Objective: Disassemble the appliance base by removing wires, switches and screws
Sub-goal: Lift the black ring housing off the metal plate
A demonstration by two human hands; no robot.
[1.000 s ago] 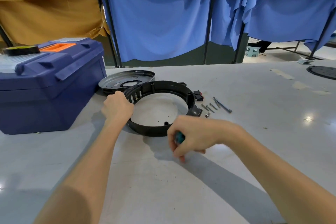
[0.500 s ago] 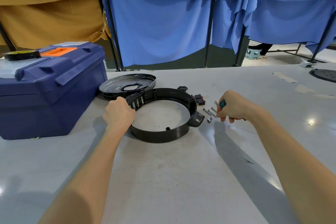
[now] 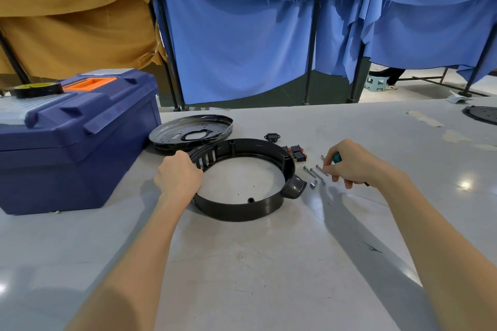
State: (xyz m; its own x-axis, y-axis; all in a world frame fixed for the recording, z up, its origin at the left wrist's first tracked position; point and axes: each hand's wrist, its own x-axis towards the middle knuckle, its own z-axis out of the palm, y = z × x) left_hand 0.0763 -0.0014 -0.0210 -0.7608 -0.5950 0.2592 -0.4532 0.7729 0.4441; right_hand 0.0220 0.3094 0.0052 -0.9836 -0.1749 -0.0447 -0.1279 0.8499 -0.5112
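- The left grip (image 3: 178, 174) is curled over the rim of the black plastic base ring (image 3: 242, 207), fingers hooked at the slotted vents; the ring lies flat on the table (image 3: 242, 263) and runs from this grip out towards the right grip
- The right grip (image 3: 352, 164) is closed round a teal-handled screwdriver (image 3: 336, 158), with its fingertips down among the loose screws (image 3: 313, 173); I cannot tell whether it also pinches one of them
- Done, as I judge it: the ring looks stripped bare, with no wires or switches showing inside it
- At least 3 long screws and a small metal spacer lie just left of the right grip, between it and the ring
- The red-and-black rocker switches (image 3: 295, 152) sit just beyond those screws, touching or nearly touching the ring's outer wall
- A black power socket (image 3: 272, 137) lies further off, beyond the ring
- The metal bottom plate (image 3: 172, 131) rests just beyond the left grip, separate from the ring
- Left to do: seemingly little; no fasteners are visible in the ring's bosses, though their far sides are hidden
- Writing: none can be read; the blue toolbox (image 3: 67, 156) to the left of the left grip and the tape roll (image 3: 35, 90) on its lid show no legible brand or label
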